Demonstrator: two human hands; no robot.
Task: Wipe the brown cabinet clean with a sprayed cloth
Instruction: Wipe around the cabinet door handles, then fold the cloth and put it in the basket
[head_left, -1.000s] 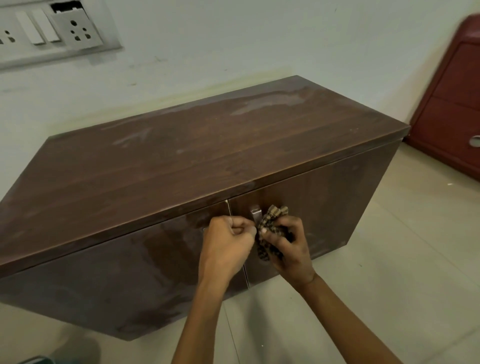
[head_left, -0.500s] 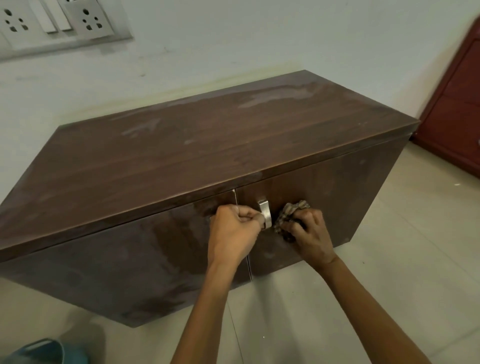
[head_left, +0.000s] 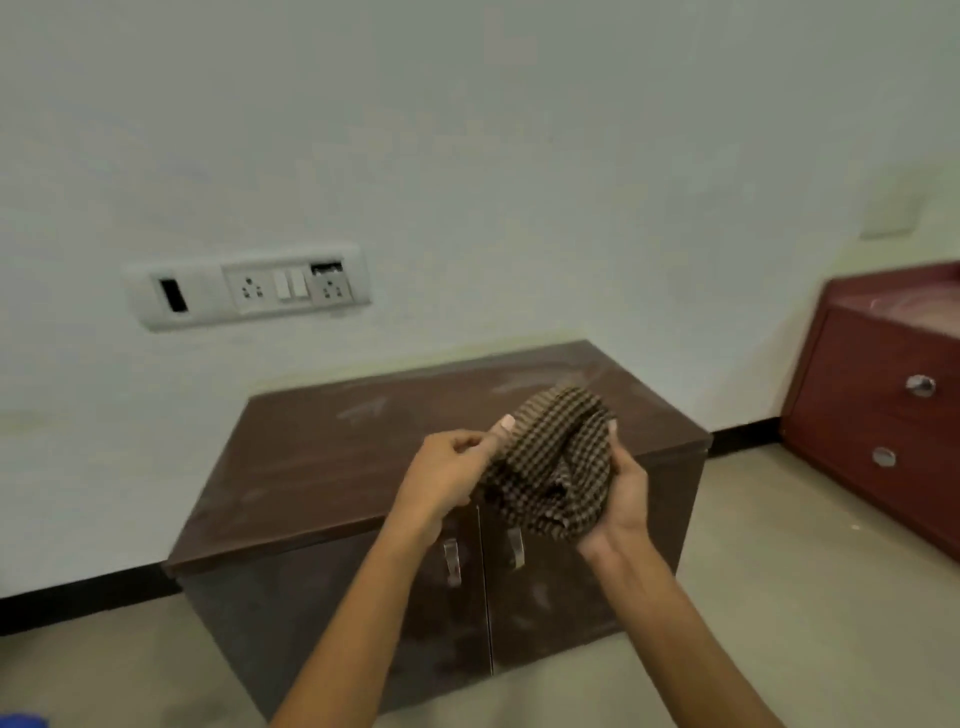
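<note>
Cloth, bunched: left hand pinches it, right hand clasps it, seemingly clear above brown cabinet.

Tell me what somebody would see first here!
The checked cloth stands out first, bunched between the left hand and right hand in the middle, in front of the cabinet. That brown cabinet sits against the wall, with pale smears on top. Red drawers stand at the right, a socket panel upper left.

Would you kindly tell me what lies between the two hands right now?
Head view: the bunched cloth lies between the left hand and right hand, both holding it.
</note>
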